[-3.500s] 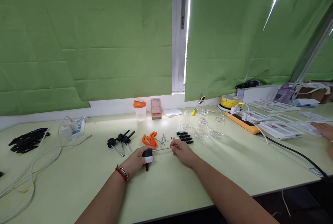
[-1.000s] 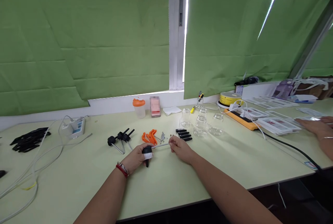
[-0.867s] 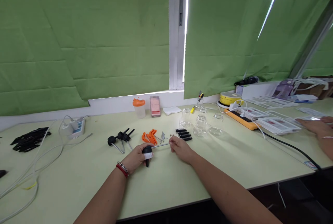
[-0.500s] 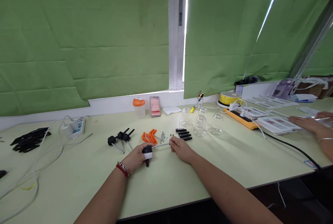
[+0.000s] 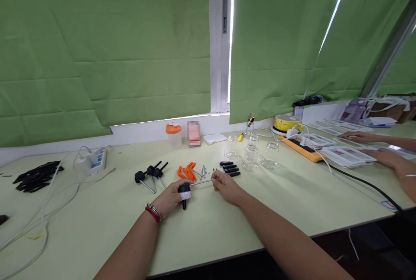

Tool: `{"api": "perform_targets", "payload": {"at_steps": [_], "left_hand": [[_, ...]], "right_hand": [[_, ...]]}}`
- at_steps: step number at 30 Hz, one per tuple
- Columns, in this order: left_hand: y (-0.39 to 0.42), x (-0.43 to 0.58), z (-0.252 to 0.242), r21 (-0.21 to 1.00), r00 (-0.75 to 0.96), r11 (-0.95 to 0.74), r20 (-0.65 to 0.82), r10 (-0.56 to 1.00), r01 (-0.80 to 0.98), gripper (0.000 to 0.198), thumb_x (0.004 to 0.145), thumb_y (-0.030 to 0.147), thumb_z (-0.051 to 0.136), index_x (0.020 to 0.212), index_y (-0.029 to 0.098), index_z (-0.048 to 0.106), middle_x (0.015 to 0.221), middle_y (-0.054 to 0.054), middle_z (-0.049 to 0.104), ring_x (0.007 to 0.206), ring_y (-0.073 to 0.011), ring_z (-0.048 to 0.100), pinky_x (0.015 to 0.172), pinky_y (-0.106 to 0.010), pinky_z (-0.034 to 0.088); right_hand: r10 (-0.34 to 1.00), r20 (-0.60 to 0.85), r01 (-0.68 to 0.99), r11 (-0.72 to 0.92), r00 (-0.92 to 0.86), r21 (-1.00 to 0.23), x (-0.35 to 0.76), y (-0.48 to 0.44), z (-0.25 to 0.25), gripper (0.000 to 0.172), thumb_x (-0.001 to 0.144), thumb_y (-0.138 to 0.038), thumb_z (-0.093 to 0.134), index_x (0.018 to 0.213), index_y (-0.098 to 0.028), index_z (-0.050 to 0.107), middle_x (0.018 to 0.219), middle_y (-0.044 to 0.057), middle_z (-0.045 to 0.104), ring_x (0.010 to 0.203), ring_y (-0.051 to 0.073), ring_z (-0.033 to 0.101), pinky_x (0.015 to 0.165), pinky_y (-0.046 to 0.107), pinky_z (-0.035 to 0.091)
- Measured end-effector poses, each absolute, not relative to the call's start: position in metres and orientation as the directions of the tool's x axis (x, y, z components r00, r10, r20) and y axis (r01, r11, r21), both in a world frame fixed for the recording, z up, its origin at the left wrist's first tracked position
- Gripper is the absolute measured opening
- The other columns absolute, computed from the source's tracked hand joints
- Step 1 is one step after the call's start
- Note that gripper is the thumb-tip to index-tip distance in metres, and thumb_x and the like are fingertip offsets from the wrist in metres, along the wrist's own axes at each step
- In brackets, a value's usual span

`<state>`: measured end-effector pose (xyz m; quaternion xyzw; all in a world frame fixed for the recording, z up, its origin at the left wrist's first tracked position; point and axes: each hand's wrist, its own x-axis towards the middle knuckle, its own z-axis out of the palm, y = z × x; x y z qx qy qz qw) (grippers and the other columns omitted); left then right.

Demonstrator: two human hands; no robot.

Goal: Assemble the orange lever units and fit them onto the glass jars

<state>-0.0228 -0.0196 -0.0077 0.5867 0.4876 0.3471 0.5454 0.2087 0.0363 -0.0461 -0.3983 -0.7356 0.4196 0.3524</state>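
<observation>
My left hand (image 5: 171,193) is closed around a black-headed part (image 5: 183,188) with a short black bar pointing toward me. White tape wraps a finger or thumb there. From the head a thin metal rod (image 5: 199,182) runs right to my right hand (image 5: 225,184), whose fingertips pinch its far end; any small piece there is hidden. Just beyond lie orange plastic parts (image 5: 187,171), small metal screws or pins (image 5: 203,171) and several black cylindrical parts (image 5: 230,167). Similar black-headed rods (image 5: 151,171) rest to the left.
Clear glass vessels (image 5: 251,158) stand beyond my right hand, near an orange power strip (image 5: 300,148). An orange-lidded cup (image 5: 173,135) is at the back. Cables and a white power strip (image 5: 97,161) lie left. At right, another person's hands (image 5: 385,158) touch flat white-framed sheets.
My hands hold nearly the same pose on the rod and black head. At the right, the other person's farther hand has moved left over the sheets.
</observation>
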Motion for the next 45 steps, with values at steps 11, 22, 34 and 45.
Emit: {"api": "perform_targets", "payload": {"at_steps": [11, 22, 34, 45], "left_hand": [[-0.0182, -0.0249, -0.0094, 0.979, 0.298, 0.072, -0.128, 0.946, 0.191, 0.051, 0.067, 0.034, 0.069, 0.113, 0.016, 0.054, 0.076, 0.001, 0.054, 0.054, -0.0079, 0.045, 0.048, -0.022, 0.038], [-0.0170, -0.0273, -0.0131, 0.979, 0.298, 0.060, -0.117, 0.947, 0.194, 0.052, 0.067, 0.035, 0.070, 0.113, 0.017, 0.055, 0.078, 0.000, 0.055, 0.055, -0.0088, 0.046, 0.049, -0.022, 0.039], [-0.0194, -0.0248, -0.0101, 0.983, 0.289, 0.076, -0.124, 0.949, 0.169, 0.052, 0.066, 0.036, 0.071, 0.111, 0.017, 0.055, 0.073, 0.002, 0.055, 0.054, -0.0087, 0.045, 0.048, -0.021, 0.037], [-0.0180, -0.0254, -0.0123, 0.984, 0.298, 0.078, -0.124, 0.946, 0.163, 0.051, 0.068, 0.034, 0.069, 0.113, 0.016, 0.053, 0.071, 0.003, 0.053, 0.054, -0.0088, 0.045, 0.048, -0.021, 0.037]], "right_hand": [[0.882, 0.191, 0.334, 0.353, -0.432, -0.874, 0.2089, 0.0345, -0.0422, 0.026, 0.090, -0.039, 0.038, 0.072, -0.021, 0.045, 0.064, -0.002, 0.055, 0.055, 0.011, 0.041, 0.055, 0.024, 0.033], [0.887, 0.180, 0.332, 0.339, -0.426, -0.880, 0.2091, 0.0332, -0.0404, 0.031, 0.090, -0.041, 0.036, 0.069, -0.020, 0.047, 0.063, -0.002, 0.053, 0.053, 0.011, 0.040, 0.054, 0.024, 0.033], [0.878, 0.187, 0.267, 0.328, -0.441, -0.906, 0.2088, 0.0349, -0.0447, 0.015, 0.087, -0.035, 0.041, 0.081, -0.022, 0.045, 0.063, -0.004, 0.053, 0.053, 0.010, 0.039, 0.053, 0.022, 0.032], [0.887, 0.184, 0.329, 0.340, -0.423, -0.881, 0.2089, 0.0333, -0.0421, 0.025, 0.089, -0.039, 0.038, 0.074, -0.021, 0.045, 0.065, -0.002, 0.055, 0.054, 0.011, 0.040, 0.054, 0.024, 0.033]]}}
